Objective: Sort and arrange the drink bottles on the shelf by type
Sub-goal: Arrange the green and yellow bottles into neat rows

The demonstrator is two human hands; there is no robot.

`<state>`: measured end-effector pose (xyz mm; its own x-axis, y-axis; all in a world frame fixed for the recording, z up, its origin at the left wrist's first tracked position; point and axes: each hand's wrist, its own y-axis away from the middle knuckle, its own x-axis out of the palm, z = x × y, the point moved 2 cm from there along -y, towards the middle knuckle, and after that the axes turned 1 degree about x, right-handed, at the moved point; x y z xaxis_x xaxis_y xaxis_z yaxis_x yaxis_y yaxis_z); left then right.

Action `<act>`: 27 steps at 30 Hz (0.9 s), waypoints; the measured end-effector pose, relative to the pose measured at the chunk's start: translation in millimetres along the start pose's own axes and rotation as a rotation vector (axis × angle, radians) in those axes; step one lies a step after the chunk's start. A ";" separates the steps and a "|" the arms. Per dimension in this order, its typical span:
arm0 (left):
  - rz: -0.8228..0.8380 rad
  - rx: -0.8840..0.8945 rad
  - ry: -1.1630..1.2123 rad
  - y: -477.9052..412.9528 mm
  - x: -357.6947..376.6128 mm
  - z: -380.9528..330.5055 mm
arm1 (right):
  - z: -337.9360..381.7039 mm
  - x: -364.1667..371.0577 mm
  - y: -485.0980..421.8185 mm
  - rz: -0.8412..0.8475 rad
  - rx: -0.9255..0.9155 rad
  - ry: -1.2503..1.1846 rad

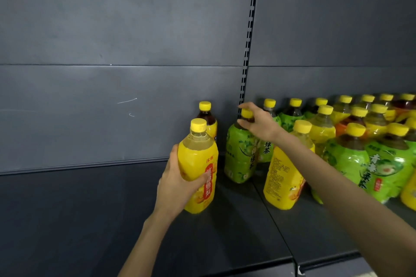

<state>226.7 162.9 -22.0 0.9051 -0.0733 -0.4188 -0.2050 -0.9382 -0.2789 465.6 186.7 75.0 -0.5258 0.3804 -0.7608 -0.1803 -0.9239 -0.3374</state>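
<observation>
Head view: left hand (177,184) fingers (201,179) grip a yellow bottle (198,155), upright at the dark shelf (90,220); right hand (262,122) pinches the cap of the neighbouring green bottle (239,159).

A dark grey metal back panel (112,29) fills the upper and left part of the frame, crossed by a thin horizontal seam (157,65) about a third of the way down. A few pale scratches (127,101) mark it left of centre. A black slotted post (249,36) runs down from the top, right of centre, dividing two bays. The dark shelf (78,220) spans the lower frame, and a joint (274,222) between its two boards slants toward the lower right. Soft light leaves a dull sheen on the panel.
</observation>
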 end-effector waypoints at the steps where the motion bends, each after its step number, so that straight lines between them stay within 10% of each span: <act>1: 0.001 0.001 0.008 0.2 0.2 -0.6 | -1.4 -8.6 -4.1 0.026 -0.019 0.036; 27: 0.051 0.013 0.040 2.9 23.4 -16.8 | -70.9 -96.0 -11.1 0.101 0.008 0.229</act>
<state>253.5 152.8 -18.1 0.9076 -0.1342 -0.3978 -0.2554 -0.9286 -0.2693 577.0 163.2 112.5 -0.3398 0.2847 -0.8964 -0.1440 -0.9576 -0.2496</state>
